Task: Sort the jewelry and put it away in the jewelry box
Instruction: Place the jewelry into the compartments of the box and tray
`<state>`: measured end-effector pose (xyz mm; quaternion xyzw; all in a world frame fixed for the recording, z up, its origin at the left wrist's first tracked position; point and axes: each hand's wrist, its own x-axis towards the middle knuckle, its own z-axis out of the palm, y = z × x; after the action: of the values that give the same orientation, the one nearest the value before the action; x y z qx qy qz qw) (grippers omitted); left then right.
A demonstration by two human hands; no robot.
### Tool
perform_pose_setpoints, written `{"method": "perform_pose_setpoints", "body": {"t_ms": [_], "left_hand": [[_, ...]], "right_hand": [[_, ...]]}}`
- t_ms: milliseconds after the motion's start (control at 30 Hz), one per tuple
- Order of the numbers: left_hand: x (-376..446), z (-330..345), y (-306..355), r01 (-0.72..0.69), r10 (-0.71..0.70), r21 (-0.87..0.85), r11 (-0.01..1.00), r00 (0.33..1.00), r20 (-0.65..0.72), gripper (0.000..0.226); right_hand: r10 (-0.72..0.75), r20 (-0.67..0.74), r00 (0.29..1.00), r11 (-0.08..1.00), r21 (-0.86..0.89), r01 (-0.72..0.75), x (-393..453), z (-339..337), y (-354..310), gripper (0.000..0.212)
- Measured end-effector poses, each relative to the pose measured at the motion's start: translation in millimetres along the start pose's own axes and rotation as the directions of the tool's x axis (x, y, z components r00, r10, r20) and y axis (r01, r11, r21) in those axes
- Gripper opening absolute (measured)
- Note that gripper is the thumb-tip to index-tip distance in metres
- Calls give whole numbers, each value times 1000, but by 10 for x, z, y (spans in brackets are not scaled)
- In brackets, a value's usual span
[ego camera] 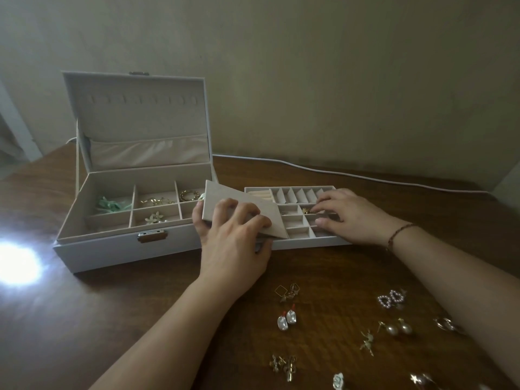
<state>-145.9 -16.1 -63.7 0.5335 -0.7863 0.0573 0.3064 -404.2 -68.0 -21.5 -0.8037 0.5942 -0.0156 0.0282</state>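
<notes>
Some pieces sit in the jewelry box [132, 243] at left; many earrings [287, 319] wait lower right. Left hand [233, 240] grips a flat lid [239, 209]; right hand [346, 215] rests fingers loosely in the tray [306, 246].

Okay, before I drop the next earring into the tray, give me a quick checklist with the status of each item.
1. Jewelry box lid open, bottom compartments reachable: ok.
2. Divided tray flat on the wooden table: ok.
3. Tray compartments uncovered: not ok; the beige flat cover panel that the left hand grips lies tilted across its left part.
4. Right hand free for the next piece: cannot tell; its fingertips are down in the compartments near a gold piece.
5. Unsorted pieces within reach: ok; pearl drop earrings and heart-shaped bead earrings lie in front.
</notes>
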Motion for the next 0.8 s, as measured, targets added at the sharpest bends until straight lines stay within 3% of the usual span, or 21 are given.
{"method": "perform_pose_setpoints", "body": {"t_ms": [167,300,400,633,800], "left_hand": [[0,7,1,3,-3,10,1000,1000,-9,29],[-3,11,-7,0,0,10,1000,1000,-8,28],[2,12,-6,2,-2,6,1000,1000,-10,27],[-3,7,-6,-9,9,-1,1000,999,-31,27],[-3,4,-3,-7,7,1,1000,1000,-23,28]], "right_hand": [[21,-51,998,992,126,-14,-5,10,18,44],[-16,-11,1000,1000,-2,16,16,32,-23,44],[38,-91,995,995,-87,-46,16,24,2,40],[20,-88,996,1000,-11,-21,-27,27,20,39],[56,-58,997,997,-52,-59,-33,14,-17,36]]}}
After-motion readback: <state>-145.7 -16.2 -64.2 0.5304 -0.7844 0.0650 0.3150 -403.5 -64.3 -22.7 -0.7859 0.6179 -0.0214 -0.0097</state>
